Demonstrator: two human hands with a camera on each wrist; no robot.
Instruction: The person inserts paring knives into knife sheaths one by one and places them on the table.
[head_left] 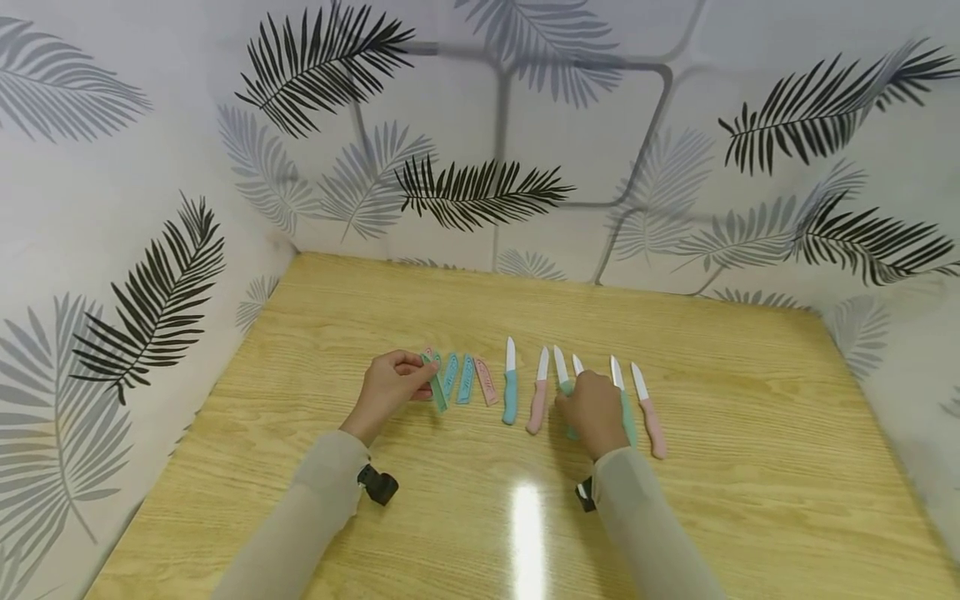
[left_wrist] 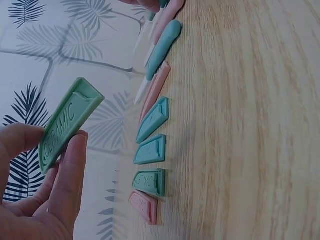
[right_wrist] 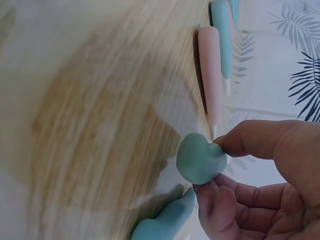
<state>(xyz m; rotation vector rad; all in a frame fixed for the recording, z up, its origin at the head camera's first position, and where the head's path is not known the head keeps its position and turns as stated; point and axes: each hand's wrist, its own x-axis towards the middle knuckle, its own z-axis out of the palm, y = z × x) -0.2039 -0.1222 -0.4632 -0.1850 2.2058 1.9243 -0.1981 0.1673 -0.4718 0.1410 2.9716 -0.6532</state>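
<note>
- A green knife sheath marked "CERAMIC" (left_wrist: 72, 122) is pinched between thumb and fingers of a person's left hand (head_left: 393, 383), above a wood-grain table (head_left: 450, 500).
- The right hand (head_left: 595, 412) grasps a green-handled knife (right_wrist: 200, 159) by its handle, between a pink-handled knife (right_wrist: 210, 70) and a blue-handled knife (right_wrist: 165, 219).
- Five other sheaths (head_left: 466, 380) lie near the left hand.
- Behind hangs a leaf-print backdrop (head_left: 435, 100).

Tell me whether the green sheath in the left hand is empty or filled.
Empty: the left hand pinches the green sheath, and nothing juts from its wide end.
</note>
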